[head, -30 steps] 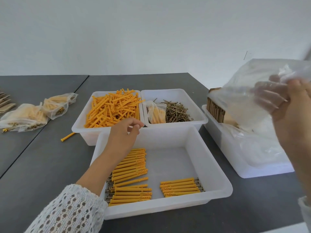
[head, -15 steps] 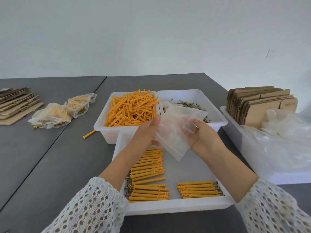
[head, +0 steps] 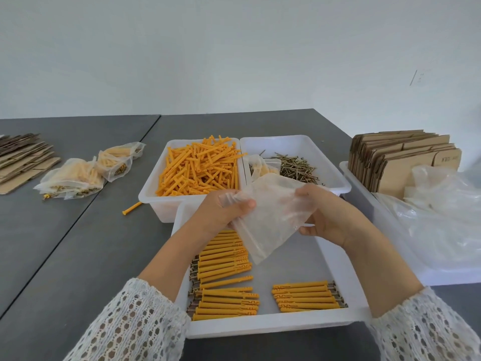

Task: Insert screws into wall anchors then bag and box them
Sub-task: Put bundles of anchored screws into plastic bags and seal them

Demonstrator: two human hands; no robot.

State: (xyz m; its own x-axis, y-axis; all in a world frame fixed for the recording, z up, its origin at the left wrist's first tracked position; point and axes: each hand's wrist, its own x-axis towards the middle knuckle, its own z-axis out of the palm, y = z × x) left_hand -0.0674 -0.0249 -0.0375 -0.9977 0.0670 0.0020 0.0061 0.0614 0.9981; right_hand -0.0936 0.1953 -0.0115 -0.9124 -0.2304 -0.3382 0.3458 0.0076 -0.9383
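- Dark grey counter (head: 78, 256) runs under everything, with a plain pale wall behind it and a seam dividing its two slabs.
- Nearest stands one white plastic tray (head: 260, 328), smooth-walled and rectangular; in it lie two groups of assembled anchors (head: 223, 261), ridged orange plastic sticks with metal screw heads poking out at their ends. The left group is a long column too tightly packed to count; the right group (head: 307, 295) shows about six.
- Above that tray both hands hold one clear, thin, crinkled plastic bag (head: 270, 212). The left hand (head: 221, 214) pinches its upper left edge between thumb and fingers; the right hand (head: 325, 217) grips its right side, fingers curled behind the film. The bag hangs between the two grips, its lower corner over the left group.
- Both arms wear white openwork knitted sleeves.
- Behind sit two more white trays: the left (head: 151, 201) heaped with loose orange anchors (head: 200, 168), the right (head: 335, 178) holding a pile of thin metal screws (head: 294, 168) and one filled bag.
- One stray anchor (head: 132, 207) lies on the counter beside the left tray.
- Right: a fourth tray (head: 361, 188) with upright flat cardboard boxes (head: 406, 162) and loose clear bags (head: 442, 220).
- Far left: filled bags (head: 86, 173), several overlapping, near a stack of flattened cardboard (head: 23, 160).
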